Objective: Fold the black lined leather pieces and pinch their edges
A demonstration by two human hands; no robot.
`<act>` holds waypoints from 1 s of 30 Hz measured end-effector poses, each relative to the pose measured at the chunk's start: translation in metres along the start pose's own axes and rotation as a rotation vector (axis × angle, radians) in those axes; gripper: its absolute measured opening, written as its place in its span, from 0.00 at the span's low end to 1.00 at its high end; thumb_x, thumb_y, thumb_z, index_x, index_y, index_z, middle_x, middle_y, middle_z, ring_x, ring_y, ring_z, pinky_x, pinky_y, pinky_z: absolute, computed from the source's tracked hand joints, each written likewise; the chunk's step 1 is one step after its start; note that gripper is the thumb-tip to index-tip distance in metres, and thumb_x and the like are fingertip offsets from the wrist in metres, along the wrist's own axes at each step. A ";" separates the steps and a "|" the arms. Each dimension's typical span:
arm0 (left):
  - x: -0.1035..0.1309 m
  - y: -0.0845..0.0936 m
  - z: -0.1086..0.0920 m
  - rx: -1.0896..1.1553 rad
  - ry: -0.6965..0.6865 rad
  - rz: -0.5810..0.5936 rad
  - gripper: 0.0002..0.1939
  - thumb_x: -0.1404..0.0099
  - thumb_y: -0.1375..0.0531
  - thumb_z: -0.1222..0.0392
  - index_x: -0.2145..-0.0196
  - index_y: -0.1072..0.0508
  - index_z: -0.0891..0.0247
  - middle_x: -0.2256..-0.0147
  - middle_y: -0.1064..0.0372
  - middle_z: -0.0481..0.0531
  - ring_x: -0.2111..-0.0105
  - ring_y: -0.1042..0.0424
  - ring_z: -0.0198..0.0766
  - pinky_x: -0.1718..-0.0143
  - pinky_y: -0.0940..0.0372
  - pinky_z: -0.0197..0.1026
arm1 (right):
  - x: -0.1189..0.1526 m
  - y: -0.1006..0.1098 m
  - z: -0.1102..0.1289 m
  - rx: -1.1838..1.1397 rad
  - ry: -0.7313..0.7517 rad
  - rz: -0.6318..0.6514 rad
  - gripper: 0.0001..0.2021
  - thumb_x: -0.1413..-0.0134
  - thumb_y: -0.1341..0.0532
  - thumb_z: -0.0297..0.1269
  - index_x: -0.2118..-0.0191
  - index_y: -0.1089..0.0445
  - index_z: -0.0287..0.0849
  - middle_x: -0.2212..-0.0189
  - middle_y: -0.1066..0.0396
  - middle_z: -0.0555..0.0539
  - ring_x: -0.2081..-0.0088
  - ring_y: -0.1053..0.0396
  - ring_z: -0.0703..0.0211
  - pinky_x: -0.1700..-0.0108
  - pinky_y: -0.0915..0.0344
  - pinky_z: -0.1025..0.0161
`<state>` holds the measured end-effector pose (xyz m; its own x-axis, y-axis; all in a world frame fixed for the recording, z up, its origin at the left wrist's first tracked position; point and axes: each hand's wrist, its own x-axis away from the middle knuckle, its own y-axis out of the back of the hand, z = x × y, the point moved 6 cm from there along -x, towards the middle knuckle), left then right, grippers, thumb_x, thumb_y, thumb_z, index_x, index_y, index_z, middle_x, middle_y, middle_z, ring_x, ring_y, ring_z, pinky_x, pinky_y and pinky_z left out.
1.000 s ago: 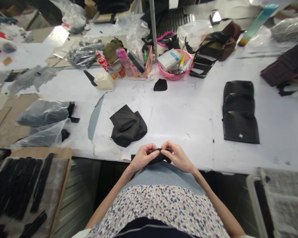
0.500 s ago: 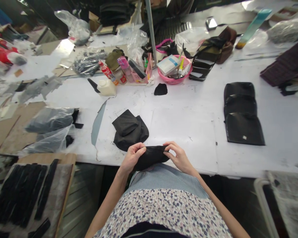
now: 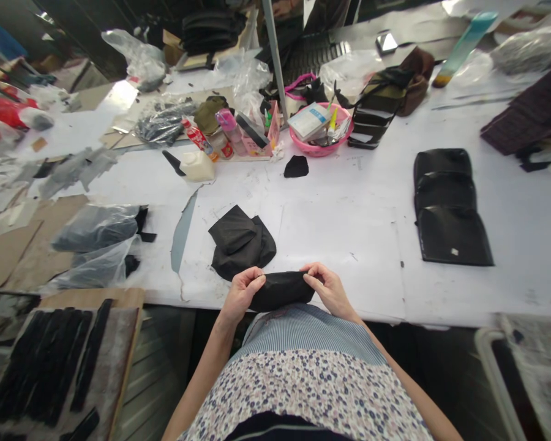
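Even, moderately bright light is washing the white tabletop (image 3: pixel 340 226); glare is whitening the silvery sheet (image 3: pixel 120 97). Soft highlights are streaking the glossy black panel (image 3: pixel 447 208). Edges are smearing and stretching; my hands (image 3: pixel 242 295) are staying fairly crisp.

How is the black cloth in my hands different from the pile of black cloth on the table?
The held cloth is stretched between your left hand and right hand, while the cloth pile lies loose on the table. The held cloth has a fairly straight top edge; the pile shows overlapping folds and a pointed corner. Both are black.
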<state>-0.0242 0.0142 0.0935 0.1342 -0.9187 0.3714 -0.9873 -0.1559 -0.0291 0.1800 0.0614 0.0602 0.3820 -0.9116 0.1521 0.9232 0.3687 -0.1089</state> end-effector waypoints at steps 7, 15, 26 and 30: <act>-0.001 0.000 -0.002 -0.116 -0.052 0.032 0.15 0.39 0.41 0.54 0.77 0.37 0.65 0.77 0.44 0.45 0.76 0.47 0.30 0.75 0.49 0.33 | 0.000 -0.001 0.001 -0.005 0.007 -0.044 0.11 0.45 0.40 0.41 0.73 0.39 0.42 0.65 0.31 0.47 0.63 0.35 0.59 0.59 0.39 0.62; 0.002 -0.003 -0.012 -0.341 -0.023 0.220 0.11 0.35 0.44 0.54 0.61 0.30 0.64 0.69 0.32 0.50 0.70 0.35 0.34 0.69 0.41 0.34 | 0.000 -0.005 0.013 0.161 0.094 -0.024 0.09 0.44 0.40 0.37 0.73 0.38 0.42 0.67 0.33 0.49 0.64 0.35 0.59 0.59 0.40 0.62; -0.001 -0.046 -0.013 -0.769 -0.289 0.239 0.12 0.33 0.45 0.54 0.72 0.33 0.63 0.74 0.39 0.45 0.73 0.39 0.32 0.70 0.45 0.35 | -0.003 -0.026 0.033 0.424 0.290 0.155 0.03 0.42 0.41 0.31 0.67 0.36 0.43 0.61 0.33 0.47 0.60 0.34 0.59 0.57 0.37 0.62; -0.003 -0.045 -0.003 -0.653 -0.261 0.249 0.14 0.33 0.45 0.54 0.73 0.35 0.64 0.75 0.40 0.45 0.73 0.40 0.32 0.70 0.45 0.34 | 0.004 -0.016 0.031 0.458 0.333 0.209 0.04 0.45 0.41 0.28 0.63 0.34 0.44 0.52 0.37 0.44 0.51 0.35 0.56 0.52 0.36 0.59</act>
<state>0.0197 0.0249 0.0964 -0.1645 -0.9678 0.1907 -0.8296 0.2403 0.5040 0.1685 0.0573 0.0928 0.5916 -0.7920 -0.1508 0.7828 0.5195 0.3425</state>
